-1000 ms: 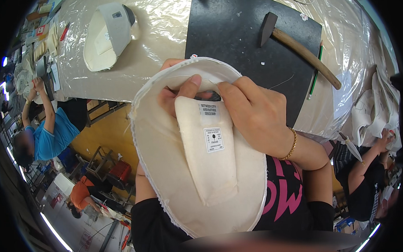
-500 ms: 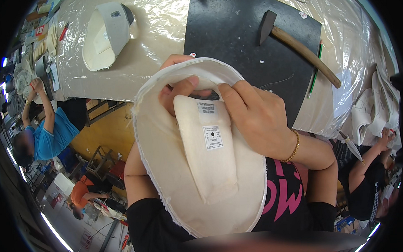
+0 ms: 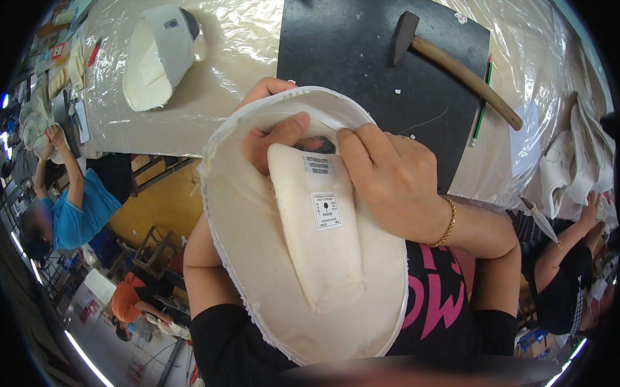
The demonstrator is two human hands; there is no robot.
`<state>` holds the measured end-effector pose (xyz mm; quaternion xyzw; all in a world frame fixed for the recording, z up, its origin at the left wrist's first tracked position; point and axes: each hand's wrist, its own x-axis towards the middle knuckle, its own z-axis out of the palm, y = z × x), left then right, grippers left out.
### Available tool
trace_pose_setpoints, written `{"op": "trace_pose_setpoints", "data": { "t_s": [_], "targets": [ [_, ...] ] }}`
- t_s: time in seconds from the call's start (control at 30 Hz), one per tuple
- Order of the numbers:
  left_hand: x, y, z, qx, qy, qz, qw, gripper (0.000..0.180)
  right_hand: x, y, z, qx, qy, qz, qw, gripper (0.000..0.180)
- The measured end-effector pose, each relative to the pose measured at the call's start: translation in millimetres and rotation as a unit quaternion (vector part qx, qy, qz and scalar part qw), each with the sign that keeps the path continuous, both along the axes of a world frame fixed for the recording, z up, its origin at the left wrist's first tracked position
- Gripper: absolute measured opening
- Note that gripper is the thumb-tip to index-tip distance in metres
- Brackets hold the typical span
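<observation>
A cream fabric shoe upper [image 3: 251,264] is held up in front of me, its inside facing me and its lower rim frayed. Down its middle lies the padded tongue [image 3: 322,261], bearing a white printed label [image 3: 326,211]. My left hand [image 3: 281,136] grips the upper's far left side; its thumb shows inside, beside a dark opening above the tongue, while other fingers are hidden behind the fabric. Opposite it, my right hand [image 3: 395,180] pinches the upper's edge near the tongue's top right corner with bent fingers. Whether a small tool sits in that pinch is hidden.
Another cream shoe upper [image 3: 158,59] lies on the plastic-covered table [image 3: 237,53]. A wooden-handled hammer [image 3: 466,72] rests on a black mat [image 3: 339,42], beside a green pencil [image 3: 482,102]. More cream pieces [image 3: 561,164] are piled at right. Other people [image 3: 85,201] work at both sides.
The view has shifted slightly, and the table things sit a little further left. Both hands keep their hold on the upper, with only slight finger movement.
</observation>
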<state>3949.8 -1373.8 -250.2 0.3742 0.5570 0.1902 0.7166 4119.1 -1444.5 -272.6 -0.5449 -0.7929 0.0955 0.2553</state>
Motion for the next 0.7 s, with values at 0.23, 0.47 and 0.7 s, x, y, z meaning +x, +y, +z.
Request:
{"op": "trace_pose_setpoints", "data": {
  "t_s": [0.23,0.47,0.7],
  "targets": [
    [5.1,1.0,4.1,0.027,0.006,0.004,1.000,0.019,-3.1,2.1,0.4,0.033,-0.035,-0.006,0.999,0.022],
    [5.1,-5.1,4.4,0.045,-0.024,0.026,0.998,0.018,0.2,-1.2,4.9,-0.006,-0.055,0.011,0.998,0.027],
    [4.5,-4.2,5.1,0.079,-0.041,-0.009,0.996,0.020,-0.1,-1.9,3.0,0.035,-0.049,0.005,0.998,0.026]
  ]
}}
